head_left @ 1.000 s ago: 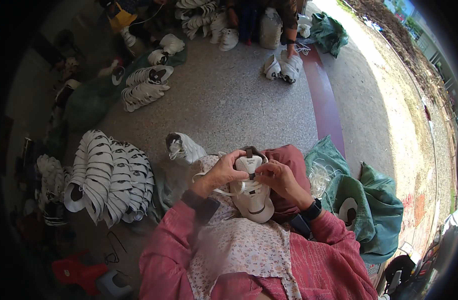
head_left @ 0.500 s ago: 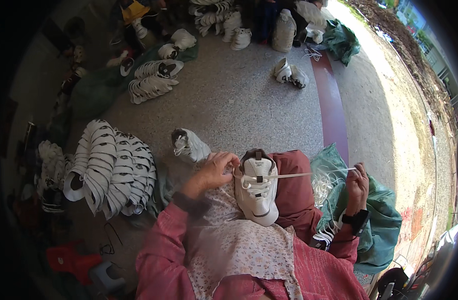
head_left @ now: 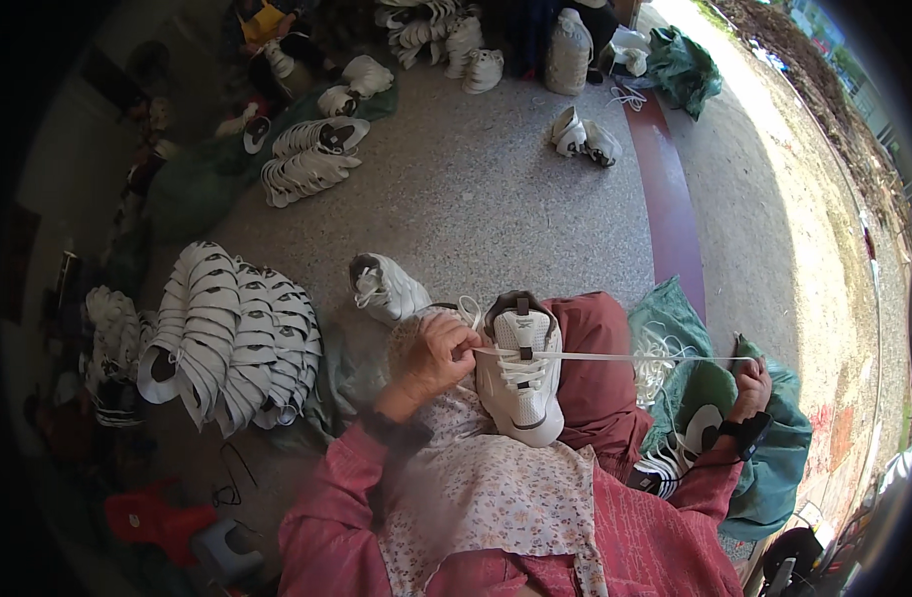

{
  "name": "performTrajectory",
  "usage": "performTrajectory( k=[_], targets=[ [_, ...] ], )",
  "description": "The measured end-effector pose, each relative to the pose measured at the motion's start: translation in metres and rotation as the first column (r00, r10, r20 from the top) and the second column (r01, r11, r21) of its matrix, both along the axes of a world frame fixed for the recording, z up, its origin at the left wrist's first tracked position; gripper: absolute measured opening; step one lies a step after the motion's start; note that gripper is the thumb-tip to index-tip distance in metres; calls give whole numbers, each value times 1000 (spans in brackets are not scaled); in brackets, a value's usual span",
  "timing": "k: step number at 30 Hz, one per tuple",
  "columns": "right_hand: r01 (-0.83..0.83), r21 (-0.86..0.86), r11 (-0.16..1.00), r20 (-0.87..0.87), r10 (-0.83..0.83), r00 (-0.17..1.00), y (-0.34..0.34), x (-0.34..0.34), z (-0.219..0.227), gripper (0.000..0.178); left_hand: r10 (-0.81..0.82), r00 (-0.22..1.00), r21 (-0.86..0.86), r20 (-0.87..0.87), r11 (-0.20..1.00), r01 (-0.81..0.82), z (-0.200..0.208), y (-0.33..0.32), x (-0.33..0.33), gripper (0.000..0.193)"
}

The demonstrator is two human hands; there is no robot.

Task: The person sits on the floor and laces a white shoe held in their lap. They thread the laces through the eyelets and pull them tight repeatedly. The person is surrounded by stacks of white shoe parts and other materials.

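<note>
A white sneaker (head_left: 523, 390) with a dark collar lies on my lap, toe toward me; whether it has a sole is hidden. Its white lace (head_left: 645, 356) runs through the upper eyelets and stretches almost straight out to the right. My left hand (head_left: 438, 356) pinches the lace close to the sneaker's left side, and a loose loop stands up beside those fingers. Well out to the right, my right hand (head_left: 749, 388) is closed on the far part of the lace. Another white shoe (head_left: 386, 287) stands beyond my left hand.
Nested white shoe uppers (head_left: 232, 338) are stacked at the left. A green sack (head_left: 774, 458) on my right carries a bundle of white laces (head_left: 657, 360) and more shoe parts. A red stool (head_left: 157, 522) is at lower left. Beyond lie more shoes (head_left: 585, 137); a person (head_left: 267, 25) sits at far left.
My right hand has moved outward to the right and slightly down, drawing out a longer stretch of lace. My left hand stays beside the sneaker, and a lace loop now shows above it.
</note>
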State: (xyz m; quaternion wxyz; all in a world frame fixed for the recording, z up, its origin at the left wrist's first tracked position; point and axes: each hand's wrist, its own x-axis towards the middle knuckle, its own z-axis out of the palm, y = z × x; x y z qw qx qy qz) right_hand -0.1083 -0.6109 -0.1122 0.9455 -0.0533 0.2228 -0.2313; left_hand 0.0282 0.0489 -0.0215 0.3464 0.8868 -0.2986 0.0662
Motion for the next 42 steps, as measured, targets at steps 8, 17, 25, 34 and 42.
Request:
performTrajectory(
  k=[8,17,25,34,42],
  targets=[
    [-360,-161,919,-292,304,907,102,57,3,33,-69,917,-224,-393,974,-22,55,8,8,9],
    [-671,-734,103,-652,165,740,216,51,68,39,537,757,-204,-372,748,-631,71,165,-10,14],
    [-215,-775,-594,-481,335,810,316,88,119,25,48,984,-139,-169,988,-72,65,22,-32,15],
    [-135,-561,-817,-563,256,786,358,89,124,26,-83,995,79,49,994,78,33,-51,-20,10],
    [-16,-567,-823,-484,317,816,357,99,120,18,-28,909,-49,-416,999,8,31,-39,-21,13]
  ],
)
